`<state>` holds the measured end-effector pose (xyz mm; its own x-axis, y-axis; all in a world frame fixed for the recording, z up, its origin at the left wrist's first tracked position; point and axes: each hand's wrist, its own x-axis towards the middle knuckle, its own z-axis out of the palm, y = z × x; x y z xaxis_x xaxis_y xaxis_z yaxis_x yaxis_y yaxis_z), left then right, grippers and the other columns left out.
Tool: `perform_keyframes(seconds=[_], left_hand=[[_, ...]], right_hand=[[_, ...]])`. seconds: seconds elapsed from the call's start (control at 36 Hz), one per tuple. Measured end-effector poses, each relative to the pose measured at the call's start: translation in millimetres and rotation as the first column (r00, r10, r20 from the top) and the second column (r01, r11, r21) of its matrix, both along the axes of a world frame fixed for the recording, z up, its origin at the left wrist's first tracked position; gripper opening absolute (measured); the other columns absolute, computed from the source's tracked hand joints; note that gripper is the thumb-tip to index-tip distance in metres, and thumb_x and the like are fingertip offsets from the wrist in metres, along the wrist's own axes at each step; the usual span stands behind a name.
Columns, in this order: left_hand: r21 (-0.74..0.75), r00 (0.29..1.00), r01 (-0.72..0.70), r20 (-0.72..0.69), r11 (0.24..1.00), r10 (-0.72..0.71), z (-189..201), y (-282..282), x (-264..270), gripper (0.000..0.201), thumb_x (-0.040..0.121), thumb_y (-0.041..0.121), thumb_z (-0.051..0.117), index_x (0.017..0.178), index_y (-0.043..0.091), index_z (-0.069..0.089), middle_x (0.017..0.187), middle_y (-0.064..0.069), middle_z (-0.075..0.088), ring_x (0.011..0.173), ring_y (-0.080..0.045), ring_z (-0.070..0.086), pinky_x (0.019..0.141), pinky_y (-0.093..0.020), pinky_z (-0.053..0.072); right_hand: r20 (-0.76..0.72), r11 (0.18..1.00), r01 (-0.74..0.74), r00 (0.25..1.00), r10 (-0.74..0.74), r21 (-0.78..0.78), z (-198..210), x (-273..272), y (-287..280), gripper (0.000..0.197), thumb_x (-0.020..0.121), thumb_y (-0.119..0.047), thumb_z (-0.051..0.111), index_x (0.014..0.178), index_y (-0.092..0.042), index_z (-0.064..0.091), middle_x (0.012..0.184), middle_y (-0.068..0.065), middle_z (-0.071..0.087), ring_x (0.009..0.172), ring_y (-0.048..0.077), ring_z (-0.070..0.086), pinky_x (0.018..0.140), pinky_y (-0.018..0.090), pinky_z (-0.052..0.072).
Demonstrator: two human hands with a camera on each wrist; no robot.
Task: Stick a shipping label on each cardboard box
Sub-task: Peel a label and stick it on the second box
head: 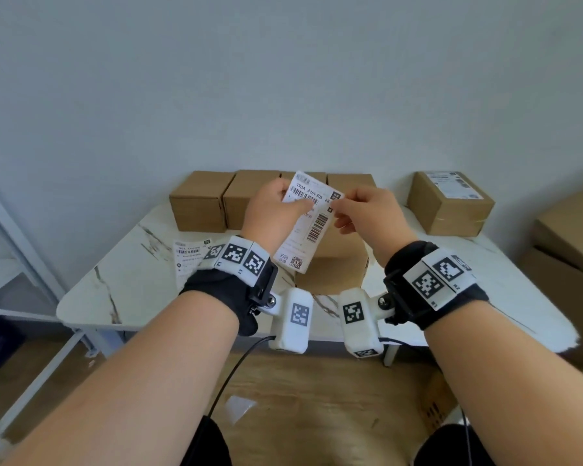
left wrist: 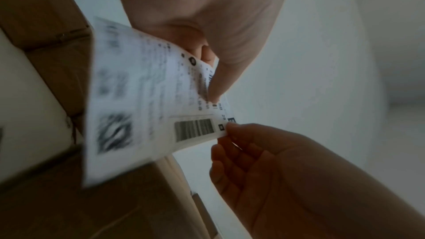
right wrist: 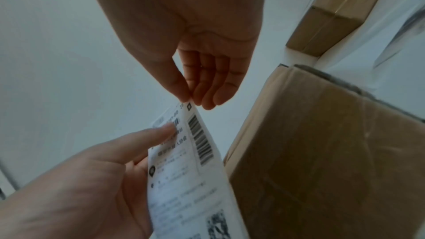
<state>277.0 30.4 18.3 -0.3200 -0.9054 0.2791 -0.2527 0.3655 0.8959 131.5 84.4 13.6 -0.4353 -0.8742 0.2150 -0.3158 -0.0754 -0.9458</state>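
Pinching the label [head: 312,218] in both hands, left hand [head: 274,210] mid-sheet, right hand [head: 367,210] at its corner, we hold it lengthwise directly above the box [head: 337,264].

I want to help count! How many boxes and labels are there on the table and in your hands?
Cardboard boxes on the table: 6
Shipping labels: 3 (one held, one lying loose, one stuck on a box)
Total: 9

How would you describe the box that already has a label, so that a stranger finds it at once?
Start at the white marble table. At its far right corner one cardboard box stands alone, apart from the row of boxes. Only it carries a shipping label on top.
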Motion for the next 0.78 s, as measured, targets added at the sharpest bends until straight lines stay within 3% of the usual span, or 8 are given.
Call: perform_keyframes(seconds=[0.31, 0.44, 0.78], left_hand=[[-0.038, 0.999, 0.032, 0.016, 0.999, -0.032, 0, 3, -16, 0.012, 0.088, 0.017, 0.065, 0.1, 0.015, 0.065, 0.095, 0.004, 0.071, 0.082, -0.008, 0.069, 0.063, -0.022, 0.052], [-0.037, 0.999, 0.05, 0.015, 0.998, -0.049, 2, 4, -18, 0.009, 0.089, 0.017, 0.065, 0.098, 0.018, 0.064, 0.096, 0.005, 0.071, 0.081, -0.006, 0.068, 0.062, -0.021, 0.05], [-0.028, 0.996, 0.088, 0.008, 0.996, -0.088, 8, 5, -20, 0.016, 0.089, 0.017, 0.065, 0.104, 0.022, 0.064, 0.097, 0.009, 0.071, 0.079, 0.0, 0.067, 0.053, -0.011, 0.046]], right_hand=[[0.081, 0.998, 0.025, 0.996, -0.021, -0.051, -9, -21, 10, 0.006, 0.09, -0.007, 0.061, 0.084, -0.006, 0.064, 0.078, 0.005, 0.066, 0.066, 0.016, 0.061, 0.066, 0.028, 0.055], [0.058, 0.998, 0.015, 0.998, -0.011, -0.059, -8, -25, 11, 0.008, 0.09, -0.007, 0.061, 0.091, -0.001, 0.066, 0.078, 0.005, 0.066, 0.066, 0.014, 0.06, 0.063, 0.025, 0.053], [0.073, 0.998, 0.022, 0.997, -0.017, -0.065, -5, -26, 12, 0.006, 0.087, -0.005, 0.058, 0.082, -0.005, 0.061, 0.075, 0.005, 0.064, 0.066, 0.018, 0.06, 0.061, 0.028, 0.051]])
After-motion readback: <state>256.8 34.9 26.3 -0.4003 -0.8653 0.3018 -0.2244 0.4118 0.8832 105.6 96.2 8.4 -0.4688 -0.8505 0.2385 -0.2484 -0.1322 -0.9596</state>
